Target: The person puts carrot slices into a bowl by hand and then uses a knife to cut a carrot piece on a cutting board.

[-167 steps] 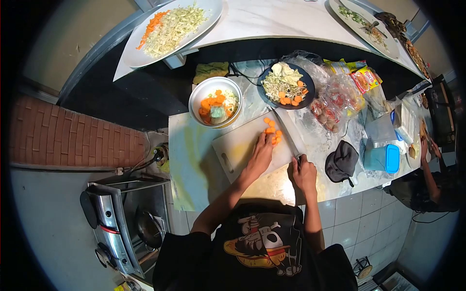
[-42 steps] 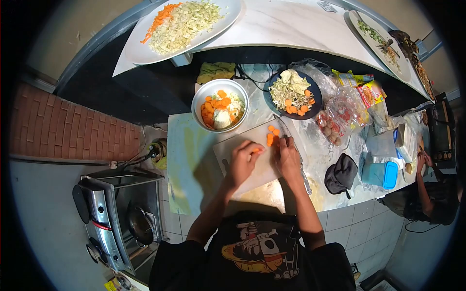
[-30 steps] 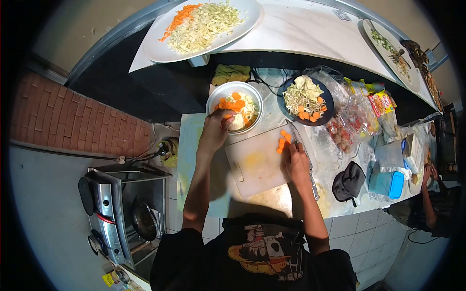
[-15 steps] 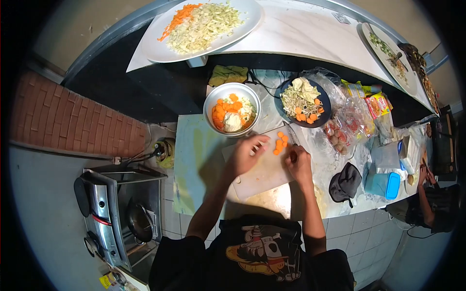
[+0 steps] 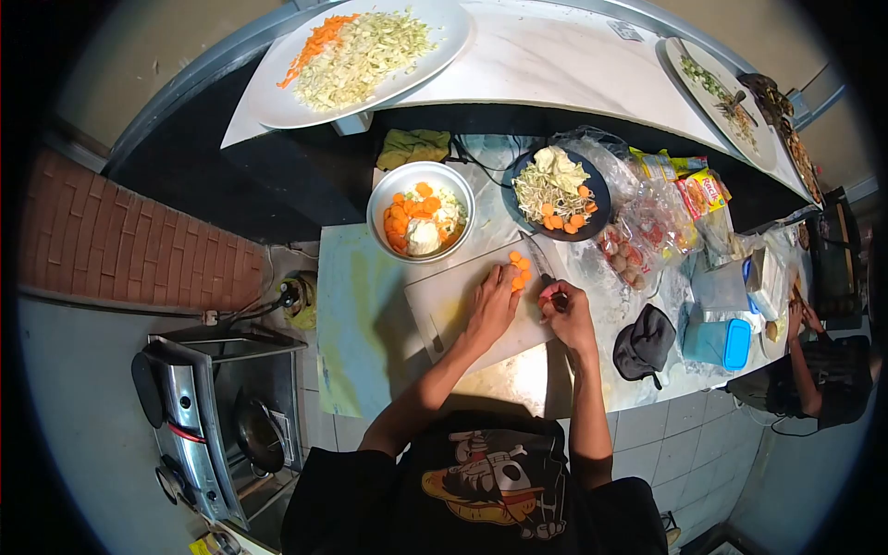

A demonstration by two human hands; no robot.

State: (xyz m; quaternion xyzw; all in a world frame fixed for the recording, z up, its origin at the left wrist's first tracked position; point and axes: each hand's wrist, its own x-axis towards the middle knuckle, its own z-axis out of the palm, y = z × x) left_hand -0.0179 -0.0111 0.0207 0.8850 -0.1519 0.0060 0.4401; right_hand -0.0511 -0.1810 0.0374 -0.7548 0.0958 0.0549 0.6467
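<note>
On the white cutting board (image 5: 439, 310), several orange carrot slices (image 5: 520, 264) lie near its upper part. My left hand (image 5: 497, 294) is over the board with its fingers together at the slices; what is under the fingertips is hidden. My right hand (image 5: 566, 310) is wrapped round the handle of a knife (image 5: 537, 255), whose blade points up and left beside the slices. Beyond the board stand a metal bowl (image 5: 376, 220) with carrots and a pale lump, and a dark plate (image 5: 603, 199) with sprouts, carrot slices and a pale lump.
A large white platter (image 5: 268, 106) of shredded vegetables sits on the upper shelf. To the right are plastic bags (image 5: 652, 217), a black cap (image 5: 645, 342) and a blue-lidded container (image 5: 710, 344). A co-worker (image 5: 809, 375) is at the far right. A stove (image 5: 190, 398) stands left.
My left hand has moved right onto the carrot slices, and its fingers have come together. The view has shifted slightly, and the knife remains in my right hand.
</note>
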